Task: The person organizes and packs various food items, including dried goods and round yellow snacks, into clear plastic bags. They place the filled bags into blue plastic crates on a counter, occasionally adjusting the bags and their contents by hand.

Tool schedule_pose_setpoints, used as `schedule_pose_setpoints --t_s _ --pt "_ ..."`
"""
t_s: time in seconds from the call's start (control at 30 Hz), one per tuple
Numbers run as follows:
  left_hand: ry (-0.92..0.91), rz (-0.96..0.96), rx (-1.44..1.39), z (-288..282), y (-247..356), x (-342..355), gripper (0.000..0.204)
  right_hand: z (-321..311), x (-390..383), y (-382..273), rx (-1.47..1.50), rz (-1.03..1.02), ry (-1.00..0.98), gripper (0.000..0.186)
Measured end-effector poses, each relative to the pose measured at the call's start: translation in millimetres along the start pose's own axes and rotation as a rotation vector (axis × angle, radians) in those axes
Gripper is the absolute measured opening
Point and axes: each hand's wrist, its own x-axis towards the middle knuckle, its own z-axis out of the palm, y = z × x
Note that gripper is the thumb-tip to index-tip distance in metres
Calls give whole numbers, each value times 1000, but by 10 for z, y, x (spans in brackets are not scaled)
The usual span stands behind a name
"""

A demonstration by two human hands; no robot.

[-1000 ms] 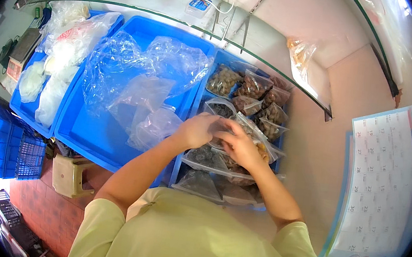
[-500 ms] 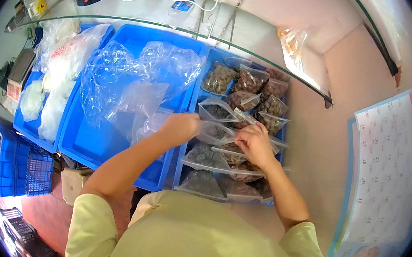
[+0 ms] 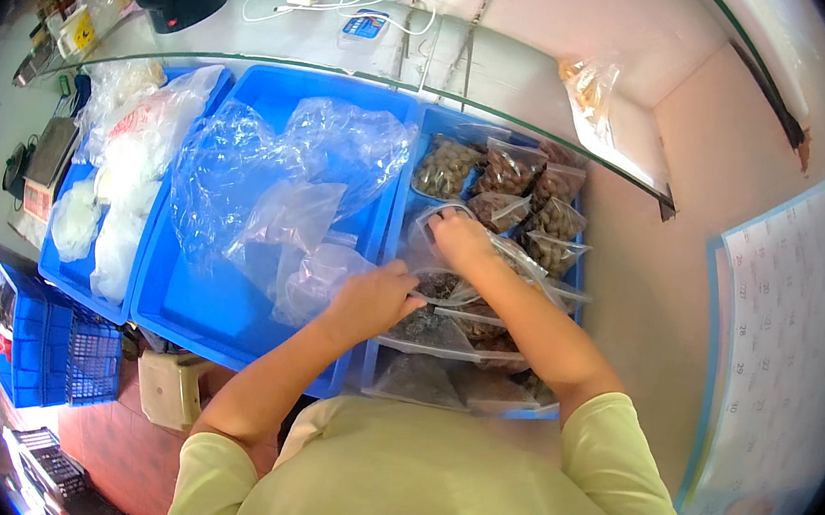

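Clear zip bags with dark and brown dried goods fill the blue tray (image 3: 404, 196) in front of me on the right. My right hand (image 3: 461, 243) reaches across it, fingers closed at the upper edge of a clear zip bag (image 3: 418, 246). My left hand (image 3: 373, 302) is lower, at the tray's left rim, its thumb pointing right and its fingers curled on the left edge of a bag with dark contents (image 3: 440, 286). My right hand and forearm hide part of these bags. Farther back are bags of brown pieces (image 3: 509, 170) and a bag of paler round pieces (image 3: 445, 167).
A larger blue tray (image 3: 198, 285) with loose clear plastic bags (image 3: 282, 158) stands to the left. Beyond it is a tray of white plastic bags (image 3: 131, 163). A glass shelf edge (image 3: 351, 75) runs above the trays. A wall calendar (image 3: 776, 336) hangs at right.
My right hand has moved left and away from me, up to the bag's far edge. My left hand has come slightly nearer to me. The view has shifted a little.
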Motion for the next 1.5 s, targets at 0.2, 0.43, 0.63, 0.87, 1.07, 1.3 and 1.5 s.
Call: schedule_pose_setpoints --t_s 0.2,0.43,0.63,0.87,1.07,1.3,1.5 --pt "34 -36 -119 -69 87 70 34 48 -63 117 131 -164 51 30" --pt "70 -21 -217 -31 41 59 37 -1 -155 86 234 -331 190 34" --pt "8 -74 -224 -79 79 29 37 85 -88 42 204 -360 156 22" --pt "105 -35 -288 10 68 -12 35 17 -42 43 25 -472 106 16" --pt "165 -68 -331 55 69 8 30 13 -12 25 27 -401 61 20" --pt "137 -185 -263 103 71 117 28 -136 -229 146 190 -346 152 36" --pt "355 -56 -381 263 3 161 40 -823 -948 -83 341 -346 397 48"
